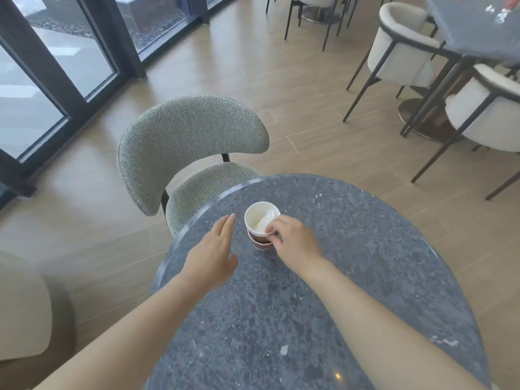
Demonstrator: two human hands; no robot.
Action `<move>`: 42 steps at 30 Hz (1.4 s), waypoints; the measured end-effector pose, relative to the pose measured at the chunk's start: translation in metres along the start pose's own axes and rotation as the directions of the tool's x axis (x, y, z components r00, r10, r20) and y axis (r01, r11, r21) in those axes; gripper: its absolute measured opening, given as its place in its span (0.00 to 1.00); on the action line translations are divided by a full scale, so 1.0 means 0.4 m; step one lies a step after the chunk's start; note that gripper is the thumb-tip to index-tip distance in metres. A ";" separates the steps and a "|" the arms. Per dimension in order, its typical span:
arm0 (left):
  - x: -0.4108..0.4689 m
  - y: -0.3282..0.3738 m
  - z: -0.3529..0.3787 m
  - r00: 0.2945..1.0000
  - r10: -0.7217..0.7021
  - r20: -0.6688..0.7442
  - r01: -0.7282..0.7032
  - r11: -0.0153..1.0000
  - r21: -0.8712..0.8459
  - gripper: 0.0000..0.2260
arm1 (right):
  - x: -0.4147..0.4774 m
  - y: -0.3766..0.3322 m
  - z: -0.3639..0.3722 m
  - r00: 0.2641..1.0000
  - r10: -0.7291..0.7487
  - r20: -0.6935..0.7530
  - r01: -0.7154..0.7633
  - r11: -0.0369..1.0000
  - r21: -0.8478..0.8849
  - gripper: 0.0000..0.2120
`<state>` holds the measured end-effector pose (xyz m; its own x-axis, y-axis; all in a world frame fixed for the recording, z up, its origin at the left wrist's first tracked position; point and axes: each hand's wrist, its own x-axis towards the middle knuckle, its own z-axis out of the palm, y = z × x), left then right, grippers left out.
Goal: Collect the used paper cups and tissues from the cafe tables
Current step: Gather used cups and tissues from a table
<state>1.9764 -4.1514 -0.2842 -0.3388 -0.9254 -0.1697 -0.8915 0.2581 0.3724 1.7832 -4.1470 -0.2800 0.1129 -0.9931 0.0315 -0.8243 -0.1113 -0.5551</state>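
Pinching top rim of nested paper cups (260, 225) (prob. tissue (267, 218) inside) w/ right hand (294, 243), stack upright near far edge of round table (309, 305), left hand (213, 254) flat, open, empty just beside; next prob. lifting straight up w/o tipping.

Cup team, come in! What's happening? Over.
Right hand pinches rim of stacked cups. Left hand open beside them. Tissue inside top cup. Nothing blocking.

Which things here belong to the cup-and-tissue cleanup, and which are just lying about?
Job: stacked paper cups, tissue inside the top one, right hand pinching its rim, left hand open beside them.
Just there: round table, grey chair, white chairs, far table.
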 end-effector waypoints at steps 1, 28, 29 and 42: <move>0.006 -0.005 0.008 1.000 -0.002 0.006 0.002 1.000 0.004 0.35 | 0.004 0.004 0.015 1.000 0.007 0.029 -0.007 1.000 -0.007 0.05; -0.121 0.258 -0.032 0.917 0.389 0.085 -0.367 0.909 -0.196 0.43 | -0.387 -0.073 -0.125 0.964 0.162 -0.211 -0.164 0.986 0.011 0.07; -0.137 0.278 -0.034 0.913 0.400 0.083 -0.377 0.903 -0.208 0.43 | -0.415 -0.073 -0.135 0.958 0.162 -0.236 -0.162 0.987 0.019 0.08; -0.545 0.677 0.076 0.708 0.701 0.082 -0.648 0.692 -0.318 0.34 | -1.054 -0.072 -0.271 0.736 0.375 -0.564 -0.397 0.913 0.089 0.08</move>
<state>1.7998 -3.8713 -0.1741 -0.8900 -0.4513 0.0658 -0.3013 0.6902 0.6579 1.6993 -3.7291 -0.1871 -0.5389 -0.7933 0.2835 -0.7483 0.2962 -0.5936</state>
